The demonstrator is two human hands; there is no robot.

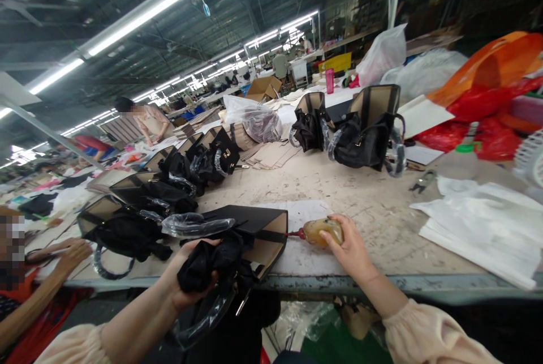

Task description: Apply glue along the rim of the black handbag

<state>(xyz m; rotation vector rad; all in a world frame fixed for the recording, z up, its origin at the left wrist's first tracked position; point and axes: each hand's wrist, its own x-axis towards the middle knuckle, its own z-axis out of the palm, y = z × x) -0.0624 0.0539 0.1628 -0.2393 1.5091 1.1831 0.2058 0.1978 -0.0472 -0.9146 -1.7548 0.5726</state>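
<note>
My left hand (pixel 193 279) is closed around the bunched black lining of a black handbag (pixel 258 217), which lies on its side at the table's front edge. The bag's open end faces right and shows a tan inner side. Its handles (pixel 197 225) are wrapped in clear plastic; one hangs below the table edge. In my right hand (pixel 350 245) is a squeeze bottle (pixel 320 232) of yellowish liquid, fingers wrapped round it. The bottle's red nozzle points left, at the rim of the bag's opening; whether it touches cannot be told.
Several similar black bags stand in a row at left, and two handbags (pixel 365 132) stand at the back right. White sheets (pixel 483 228), a metal clip (pixel 422 182) and red plastic bags (pixel 479 120) lie at right. A co-worker's hand (pixel 74 256) is at far left.
</note>
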